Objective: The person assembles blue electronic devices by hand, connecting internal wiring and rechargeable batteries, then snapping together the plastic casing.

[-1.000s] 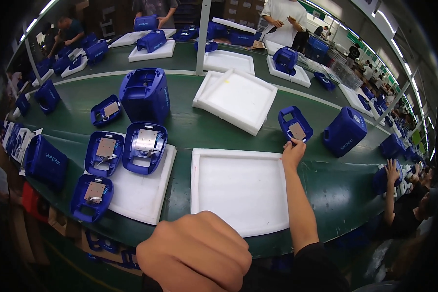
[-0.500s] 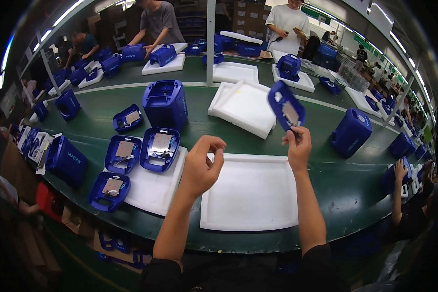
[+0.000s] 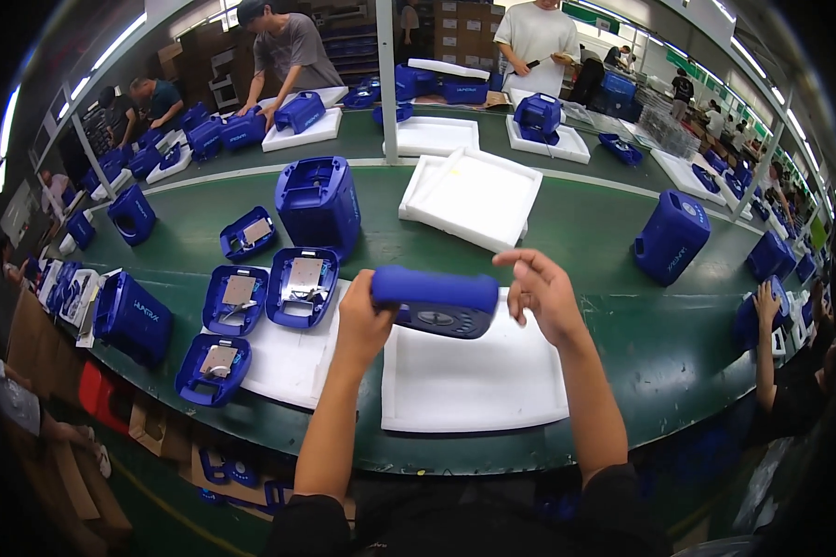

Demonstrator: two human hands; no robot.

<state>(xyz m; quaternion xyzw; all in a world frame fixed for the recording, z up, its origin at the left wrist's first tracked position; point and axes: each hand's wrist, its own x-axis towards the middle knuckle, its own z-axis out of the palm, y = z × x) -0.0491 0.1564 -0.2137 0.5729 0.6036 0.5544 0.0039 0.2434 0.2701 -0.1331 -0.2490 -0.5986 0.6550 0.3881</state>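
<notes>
My left hand (image 3: pixel 362 320) is closed round one end of a blue plastic cover panel (image 3: pixel 437 290), holding it in the air. The panel has a round dial-like part and small holes on the side facing down toward me. Just off its right end is my right hand (image 3: pixel 546 297), fingers apart with nothing in them. Under both hands lies a white foam tray (image 3: pixel 474 385). Left of it, several similar blue panels, such as this one (image 3: pixel 306 278) with a metal plate inside, rest on and around another foam tray (image 3: pixel 293 367).
Blue housings stand at the back (image 3: pixel 320 209), at the left (image 3: pixel 132 311) and at the right (image 3: pixel 671 237) of the green bench (image 3: pixel 594 265). Stacked white foam trays (image 3: pixel 474 195) lie farther back. Across a divider, people handle similar housings. A co-worker's hand (image 3: pixel 766 304) is at far right.
The blue panel has passed from my right hand to my left and moved left and nearer, turned to lie sideways. My right hand has let go and opened.
</notes>
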